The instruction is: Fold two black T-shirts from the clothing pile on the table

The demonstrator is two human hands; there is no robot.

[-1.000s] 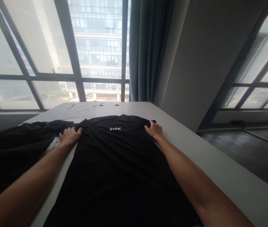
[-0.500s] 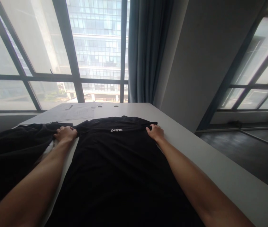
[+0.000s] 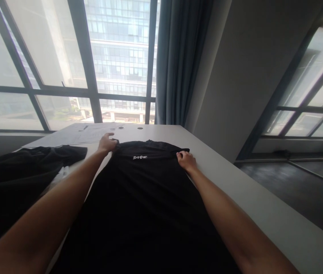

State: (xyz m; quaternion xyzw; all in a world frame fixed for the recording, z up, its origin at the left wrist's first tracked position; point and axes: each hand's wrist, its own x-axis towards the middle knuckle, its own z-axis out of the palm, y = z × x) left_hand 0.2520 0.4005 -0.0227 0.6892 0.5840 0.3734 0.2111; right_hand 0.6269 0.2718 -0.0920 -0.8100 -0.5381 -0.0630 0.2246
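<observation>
Dark clothes [image 3: 15, 179]: a heap of black cloth lies at the left of the table, loose and wrinkled, just beside the left forearm. Its far corner reaches near the papers.

Papers [image 3: 84, 135]: some white sheets lie flat on the far left part of the table, close to the window. The print on them is too small to read.

Left hand [image 3: 107, 144]: it is stretched far forward to the far left corner of the shirt. The fingers are bent and closed on the edge of the cloth, so it grasps the shirt there.

Shirt [image 3: 144, 198]: a black shirt lies spread flat on the table, in the middle between the two arms, from the near edge of the view up to the hands. Near its far edge there is a small white print [image 3: 140, 156]; I believe it is some letters, but the view is too blurred to be sure.

Right hand [image 3: 186, 160]: it rests on the far right corner of the shirt. The fingers are curled and pinch the cloth at the edge.

Table [image 3: 258, 205]: a white top; its bare part shows at the right of the shirt and runs to the edge near the dark floor.

Windows [image 3: 64, 64]: large panes with dark frames stand behind the table, and a grey curtain [image 3: 178, 61] hangs at their right side.
</observation>
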